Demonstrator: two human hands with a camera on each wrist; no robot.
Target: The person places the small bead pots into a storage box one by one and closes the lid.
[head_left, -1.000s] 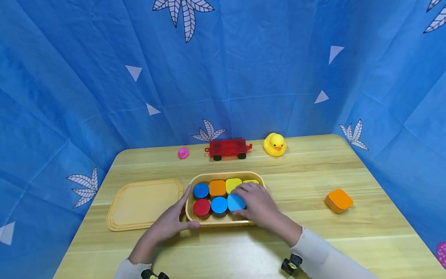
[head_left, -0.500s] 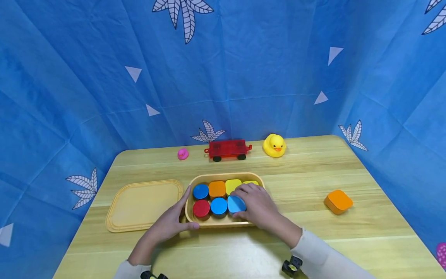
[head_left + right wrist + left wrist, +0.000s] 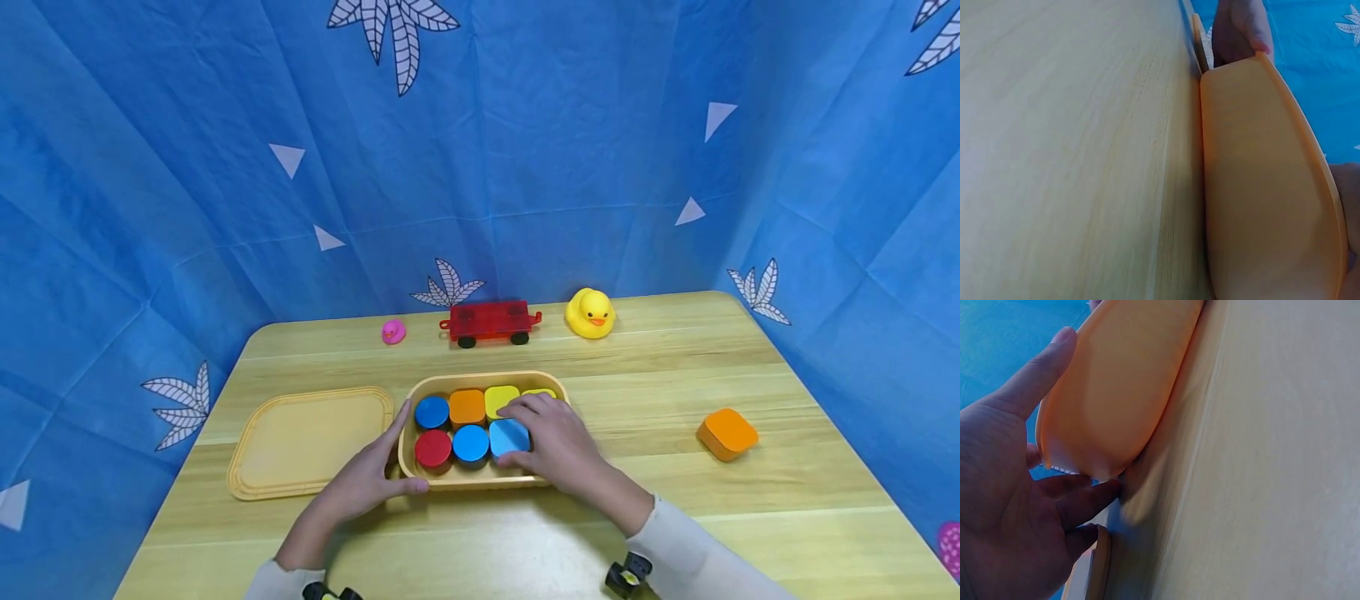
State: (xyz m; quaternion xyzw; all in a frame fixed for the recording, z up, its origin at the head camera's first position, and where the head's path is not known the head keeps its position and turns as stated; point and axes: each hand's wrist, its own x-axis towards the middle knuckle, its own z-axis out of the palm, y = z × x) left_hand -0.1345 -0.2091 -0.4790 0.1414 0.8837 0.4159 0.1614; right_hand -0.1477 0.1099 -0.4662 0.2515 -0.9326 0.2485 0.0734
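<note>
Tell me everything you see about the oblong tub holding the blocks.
The tub is pale orange-tan, apparently plastic, with rounded ends, smooth walls and a lipped rim. It stands upright, open-topped, on the table, holding at least seven coloured blocks. The left hand touches its left end; the right hand reaches in.

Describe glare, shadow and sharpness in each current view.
Head: pale sheen on the table near the bottom, yellow duck fairly clear. Left wrist: dimmer, softer, a shadow on the table by the left hand. Right wrist: tray wall dully lit, table grain soft.
</note>
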